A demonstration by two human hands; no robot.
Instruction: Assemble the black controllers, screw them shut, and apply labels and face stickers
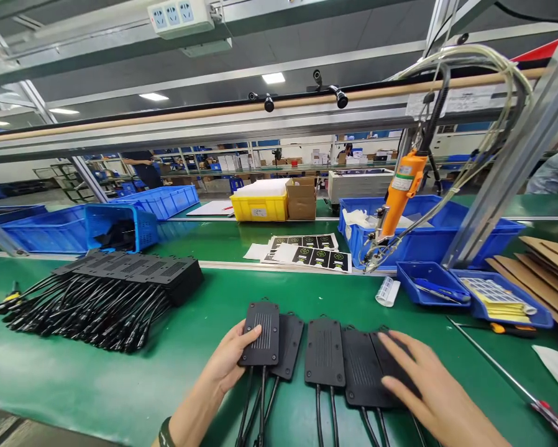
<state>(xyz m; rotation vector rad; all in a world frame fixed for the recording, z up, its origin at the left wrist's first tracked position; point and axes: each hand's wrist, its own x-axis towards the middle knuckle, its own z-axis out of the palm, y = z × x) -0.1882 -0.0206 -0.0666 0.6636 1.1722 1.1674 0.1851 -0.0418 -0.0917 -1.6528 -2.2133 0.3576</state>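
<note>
My left hand [230, 355] grips a flat black plastic box [261, 335] with ribs, corner screws and cables hanging from its lower end. Partly behind it, a second box of the same kind [290, 347] lies tilted; whether my fingers also hold that one is hidden. Just to the right, another black box [324, 352] lies on the green bench. Beside it are two more, one [363, 366] overlapped by my right hand [416, 379]. That hand has its fingers spread and rests over the rightmost box [393, 360].
A stacked row of similar boxes [134, 270] with bundled cables sits at left. An orange power screwdriver [402, 192] hangs above a blue bin [428, 248]. Label sheets [316, 254], a yellow bin [260, 208], small blue trays [432, 284] and a long screwdriver [498, 366] lie around.
</note>
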